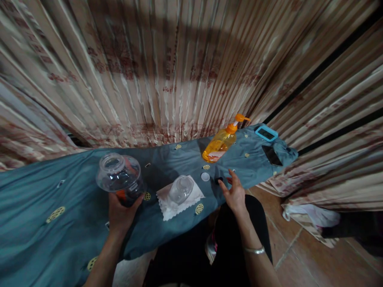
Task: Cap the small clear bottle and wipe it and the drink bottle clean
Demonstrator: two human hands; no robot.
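While left hand point(122, 213) clasps clear container point(115, 181), 8 o'clock, can't tell whether right hand point(235, 195) grips dark disc point(219, 180); teal cloth point(74, 187), curtain point(161, 91) 12 o'clock

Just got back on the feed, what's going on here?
A person's left hand grips a large clear plastic container at the left. The right hand is at a small dark piece, though whether it is gripped is hard to tell. Between the hands, a smaller clear plastic piece rests on a white cloth. An orange pump bottle stands farther back.
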